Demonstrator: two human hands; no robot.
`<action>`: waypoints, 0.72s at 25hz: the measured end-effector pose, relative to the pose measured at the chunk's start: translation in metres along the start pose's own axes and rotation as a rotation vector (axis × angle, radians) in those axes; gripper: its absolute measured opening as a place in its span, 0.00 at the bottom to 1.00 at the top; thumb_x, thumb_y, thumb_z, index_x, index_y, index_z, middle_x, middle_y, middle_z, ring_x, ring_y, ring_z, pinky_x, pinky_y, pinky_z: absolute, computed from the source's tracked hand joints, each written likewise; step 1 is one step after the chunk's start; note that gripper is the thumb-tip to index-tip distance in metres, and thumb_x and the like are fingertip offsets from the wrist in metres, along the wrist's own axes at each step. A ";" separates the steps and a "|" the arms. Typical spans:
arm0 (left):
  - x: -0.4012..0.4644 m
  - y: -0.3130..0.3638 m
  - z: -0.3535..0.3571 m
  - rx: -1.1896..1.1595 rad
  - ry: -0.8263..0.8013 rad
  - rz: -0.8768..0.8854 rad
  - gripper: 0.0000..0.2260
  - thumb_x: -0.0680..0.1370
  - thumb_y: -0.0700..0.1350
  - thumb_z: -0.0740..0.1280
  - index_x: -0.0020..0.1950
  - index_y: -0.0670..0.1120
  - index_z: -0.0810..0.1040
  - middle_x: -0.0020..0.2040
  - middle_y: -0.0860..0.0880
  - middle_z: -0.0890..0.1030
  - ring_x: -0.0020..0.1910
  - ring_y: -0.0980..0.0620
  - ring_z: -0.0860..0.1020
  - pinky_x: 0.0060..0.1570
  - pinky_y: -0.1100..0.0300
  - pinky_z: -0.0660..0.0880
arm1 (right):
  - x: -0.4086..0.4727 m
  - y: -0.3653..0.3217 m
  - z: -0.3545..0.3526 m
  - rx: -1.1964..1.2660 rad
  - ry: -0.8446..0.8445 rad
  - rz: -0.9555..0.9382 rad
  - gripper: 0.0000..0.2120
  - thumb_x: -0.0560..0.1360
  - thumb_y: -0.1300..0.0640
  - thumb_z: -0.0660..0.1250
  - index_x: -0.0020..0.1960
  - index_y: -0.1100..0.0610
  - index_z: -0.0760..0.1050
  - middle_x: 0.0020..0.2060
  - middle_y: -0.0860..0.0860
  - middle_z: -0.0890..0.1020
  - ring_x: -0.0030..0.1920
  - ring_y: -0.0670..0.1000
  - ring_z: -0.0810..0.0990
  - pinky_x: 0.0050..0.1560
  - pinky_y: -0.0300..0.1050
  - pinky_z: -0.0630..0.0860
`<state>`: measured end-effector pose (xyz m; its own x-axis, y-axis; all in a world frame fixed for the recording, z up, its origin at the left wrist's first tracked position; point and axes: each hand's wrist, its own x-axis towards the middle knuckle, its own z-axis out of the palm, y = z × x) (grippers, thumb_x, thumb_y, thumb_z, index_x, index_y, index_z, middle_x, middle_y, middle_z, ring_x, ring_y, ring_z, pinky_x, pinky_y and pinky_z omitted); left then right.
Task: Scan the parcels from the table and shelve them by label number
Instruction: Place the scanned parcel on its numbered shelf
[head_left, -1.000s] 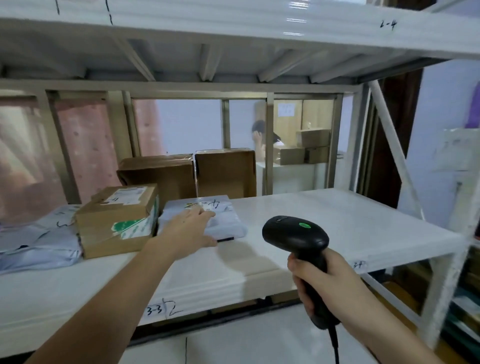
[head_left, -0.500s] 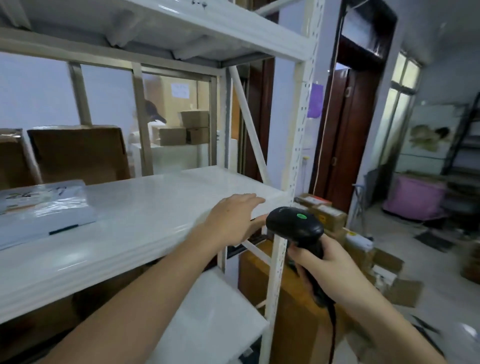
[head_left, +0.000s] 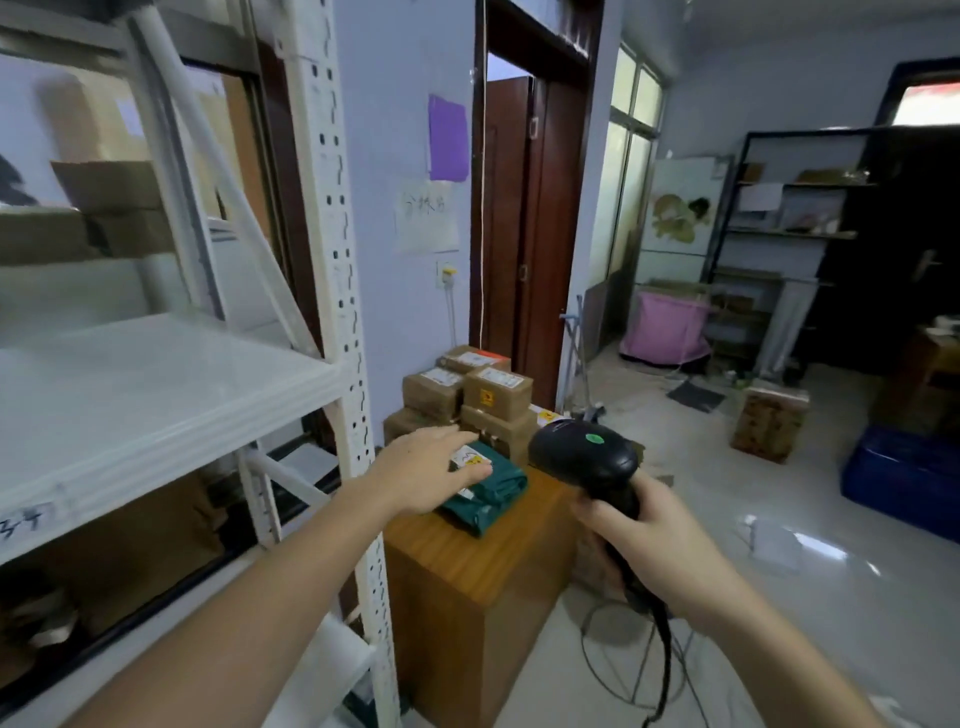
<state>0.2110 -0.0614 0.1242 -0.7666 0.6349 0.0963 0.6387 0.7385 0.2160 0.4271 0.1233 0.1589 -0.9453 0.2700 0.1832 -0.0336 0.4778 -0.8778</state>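
Right hand (head_left: 657, 540) fingers curl around the black scanner (head_left: 584, 457). Left hand (head_left: 423, 475), fingers relaxed and straight, hovers palm-down over a green parcel (head_left: 491, 491) on the wooden table (head_left: 467, 561), before stacked cardboard boxes (head_left: 496, 392); white shelf post (head_left: 332, 260) at left.

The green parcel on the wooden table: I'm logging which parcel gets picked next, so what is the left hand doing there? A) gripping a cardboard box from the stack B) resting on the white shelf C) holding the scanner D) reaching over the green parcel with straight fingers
D: the left hand stretches with straight fingers over the green parcel and its label, while the right hand grips the scanner.
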 end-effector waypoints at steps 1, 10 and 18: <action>0.014 -0.001 0.009 -0.005 -0.017 -0.011 0.32 0.81 0.71 0.58 0.82 0.58 0.64 0.80 0.53 0.69 0.77 0.50 0.68 0.72 0.46 0.70 | 0.010 0.012 -0.005 0.008 -0.005 0.011 0.06 0.76 0.52 0.69 0.42 0.43 0.76 0.30 0.50 0.77 0.30 0.49 0.75 0.34 0.50 0.73; 0.144 -0.045 0.086 0.016 -0.114 -0.116 0.36 0.80 0.73 0.55 0.83 0.56 0.60 0.81 0.51 0.68 0.76 0.47 0.69 0.71 0.47 0.71 | 0.136 0.088 0.000 0.058 -0.065 0.124 0.03 0.78 0.55 0.69 0.48 0.48 0.76 0.26 0.50 0.77 0.26 0.49 0.75 0.29 0.46 0.75; 0.248 -0.104 0.155 -0.041 -0.233 -0.286 0.49 0.73 0.82 0.48 0.85 0.52 0.53 0.79 0.47 0.69 0.75 0.43 0.70 0.72 0.42 0.69 | 0.262 0.142 0.021 0.043 -0.190 0.185 0.05 0.78 0.54 0.70 0.49 0.46 0.74 0.25 0.48 0.77 0.25 0.47 0.76 0.27 0.40 0.72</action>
<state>-0.0356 0.0542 -0.0253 -0.8751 0.4423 -0.1965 0.3940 0.8868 0.2414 0.1682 0.2442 0.0734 -0.9804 0.1862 -0.0649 0.1356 0.3978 -0.9074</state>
